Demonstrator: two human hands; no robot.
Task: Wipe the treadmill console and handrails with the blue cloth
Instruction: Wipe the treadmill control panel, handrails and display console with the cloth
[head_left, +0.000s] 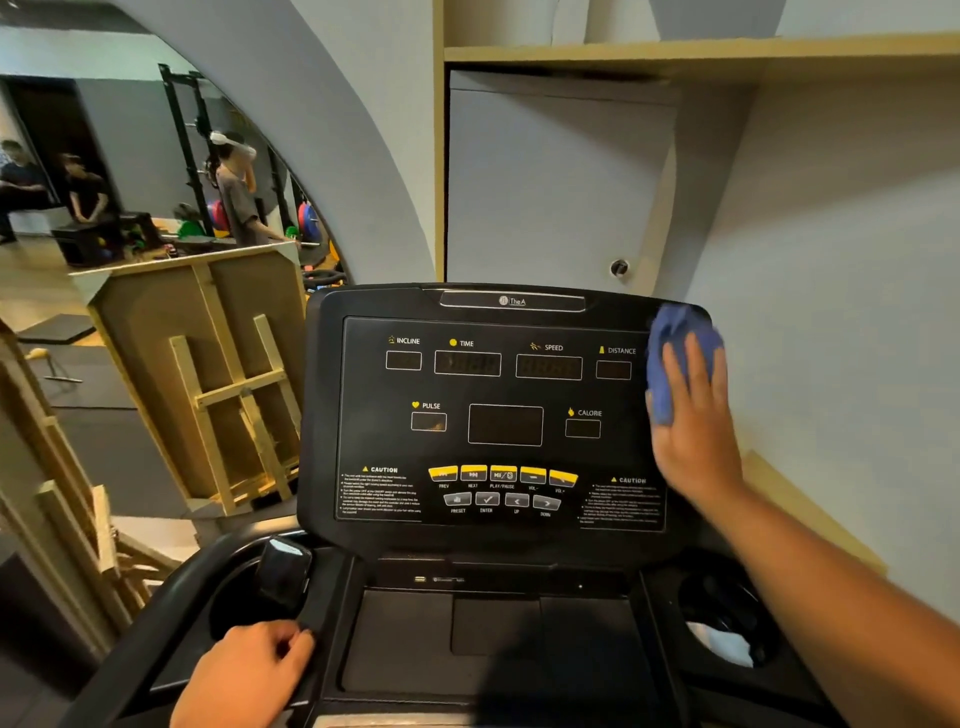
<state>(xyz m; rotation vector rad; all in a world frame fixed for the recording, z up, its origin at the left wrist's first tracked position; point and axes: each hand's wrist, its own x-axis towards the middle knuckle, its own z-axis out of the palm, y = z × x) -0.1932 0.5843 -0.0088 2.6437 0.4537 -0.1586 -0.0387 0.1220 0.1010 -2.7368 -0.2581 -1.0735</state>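
Under the right hand (693, 415), blue cloth (675, 338) presses the console (493, 395).

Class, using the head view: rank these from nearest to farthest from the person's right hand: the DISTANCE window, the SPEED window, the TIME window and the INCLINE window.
Measured from the right hand, which presses the blue cloth on the console's right edge:
1. DISTANCE window, top row, right end.
2. SPEED window, right of centre.
3. TIME window, left of centre.
4. INCLINE window, left end.

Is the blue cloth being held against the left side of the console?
No, the right hand presses the blue cloth against the console's upper right edge.
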